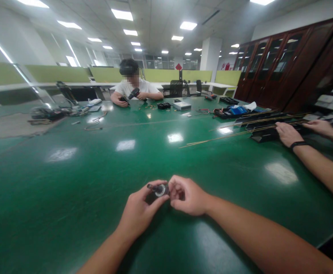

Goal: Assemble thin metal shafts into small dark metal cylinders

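Just above the green table, my left hand (140,207) pinches a small black-and-silver round part (161,190) between thumb and fingers. A short dark shaft on this part points to the left, and a pale metal ring shows on its face. My right hand (189,196) is closed close against the part's right side, with its fingers curled inward. The fingertips meet or nearly meet the part's edge. Whatever those fingers may hold is hidden.
Thin brass-coloured rods (195,143) lie across black channel pieces (262,135) at right, where another person's hands (289,135) work. Across the table (92,182), a person holds a power drill (134,93) near black trays (164,105). Cables and tools (49,112) lie far left.
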`<action>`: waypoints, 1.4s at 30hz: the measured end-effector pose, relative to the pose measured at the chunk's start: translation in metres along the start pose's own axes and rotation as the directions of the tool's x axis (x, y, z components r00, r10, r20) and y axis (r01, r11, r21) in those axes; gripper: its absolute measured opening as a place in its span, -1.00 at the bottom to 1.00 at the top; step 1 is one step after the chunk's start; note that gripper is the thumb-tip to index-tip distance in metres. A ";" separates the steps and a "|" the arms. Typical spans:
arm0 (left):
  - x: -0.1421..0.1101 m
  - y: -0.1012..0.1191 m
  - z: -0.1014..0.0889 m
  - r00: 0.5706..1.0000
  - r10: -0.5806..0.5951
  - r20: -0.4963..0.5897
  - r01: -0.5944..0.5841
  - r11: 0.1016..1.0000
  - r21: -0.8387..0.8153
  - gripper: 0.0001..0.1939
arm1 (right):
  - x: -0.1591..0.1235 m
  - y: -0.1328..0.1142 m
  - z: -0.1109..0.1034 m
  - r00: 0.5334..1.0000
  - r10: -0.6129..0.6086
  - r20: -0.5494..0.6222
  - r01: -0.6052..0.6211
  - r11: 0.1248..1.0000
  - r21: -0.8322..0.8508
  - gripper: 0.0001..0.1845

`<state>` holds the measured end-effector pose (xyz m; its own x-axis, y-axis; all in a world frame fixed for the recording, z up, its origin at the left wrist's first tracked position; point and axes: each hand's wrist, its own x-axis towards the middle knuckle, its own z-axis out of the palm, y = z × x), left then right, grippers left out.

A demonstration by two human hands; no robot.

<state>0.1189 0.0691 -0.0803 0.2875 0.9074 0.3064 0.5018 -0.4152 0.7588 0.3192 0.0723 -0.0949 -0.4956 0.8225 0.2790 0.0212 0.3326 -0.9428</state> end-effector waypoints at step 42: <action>0.000 -0.001 -0.005 0.977 0.212 -0.034 -0.202 0.960 0.193 -0.74 | 0.001 -0.002 0.003 0.972 0.064 -0.225 -0.105 0.979 -0.173 -0.59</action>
<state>0.1138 0.0696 -0.0786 0.3597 0.8004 0.4795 0.5813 -0.5942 0.5559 0.3161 0.0708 -0.0938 -0.2853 0.9248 0.2517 0.2233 0.3195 -0.9209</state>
